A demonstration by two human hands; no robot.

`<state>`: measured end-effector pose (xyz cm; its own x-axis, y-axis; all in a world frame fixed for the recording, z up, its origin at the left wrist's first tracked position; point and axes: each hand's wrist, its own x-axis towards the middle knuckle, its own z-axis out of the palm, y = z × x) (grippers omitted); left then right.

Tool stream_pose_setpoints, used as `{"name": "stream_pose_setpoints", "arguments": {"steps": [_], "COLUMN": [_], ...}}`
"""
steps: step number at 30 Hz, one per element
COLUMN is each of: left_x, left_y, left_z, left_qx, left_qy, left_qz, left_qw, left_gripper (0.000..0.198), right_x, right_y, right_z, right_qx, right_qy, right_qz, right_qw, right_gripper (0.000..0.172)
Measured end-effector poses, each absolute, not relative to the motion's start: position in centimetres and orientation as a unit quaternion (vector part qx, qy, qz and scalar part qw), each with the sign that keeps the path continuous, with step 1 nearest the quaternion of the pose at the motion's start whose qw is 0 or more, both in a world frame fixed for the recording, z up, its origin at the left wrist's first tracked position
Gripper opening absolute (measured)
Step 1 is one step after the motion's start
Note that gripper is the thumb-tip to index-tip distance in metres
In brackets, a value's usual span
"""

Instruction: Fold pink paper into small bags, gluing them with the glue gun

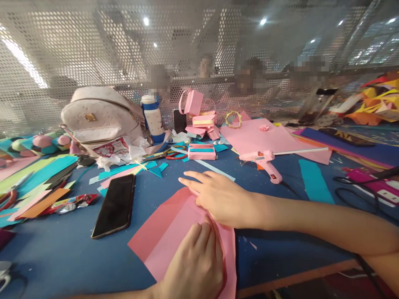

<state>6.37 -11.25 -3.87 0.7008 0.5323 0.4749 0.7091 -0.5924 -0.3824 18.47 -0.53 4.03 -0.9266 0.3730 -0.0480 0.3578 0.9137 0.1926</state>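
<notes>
A sheet of pink paper (174,249) lies on the blue table in front of me, with a darker pink strip along its left side. My right hand (224,199) reaches in from the right and rests flat on the paper's upper part, fingers stretched out and a little apart. Below it, my left hand (196,261) is closed with curled fingers, gripping the paper near its right side. The fingertips of the left hand are partly hidden behind its knuckles. To the left of the sheet lies a black phone (115,205).
A pink glue gun (262,162) with a glue stick lies behind my right forearm. Small folded pink paper boxes (202,152), scissors (174,154), a bottle (152,118) and a backpack (102,116) stand farther back. Coloured paper strips (46,178) lie at left, a magenta power strip (374,185) at right.
</notes>
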Motion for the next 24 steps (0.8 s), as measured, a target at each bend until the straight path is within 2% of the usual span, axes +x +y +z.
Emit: {"name": "stream_pose_setpoints", "arguments": {"steps": [8,24], "left_x": [6.41,6.6], "left_y": [-11.34,-11.32], "left_z": [-3.94,-3.7], "left_qx": [-0.88,-0.878], "left_qy": [-0.353,-0.355], "left_qz": [-0.149,-0.146], "left_qw": [0.282,0.286], "left_gripper": [0.022,0.025], "right_x": [18.43,18.49], "right_y": [-0.87,-0.71], "right_z": [3.94,3.93], "right_qx": [0.191,0.19], "right_qy": [0.979,0.976], "right_qz": [0.064,0.09], "right_qw": [0.023,0.062], "right_gripper": [0.028,0.021]}}
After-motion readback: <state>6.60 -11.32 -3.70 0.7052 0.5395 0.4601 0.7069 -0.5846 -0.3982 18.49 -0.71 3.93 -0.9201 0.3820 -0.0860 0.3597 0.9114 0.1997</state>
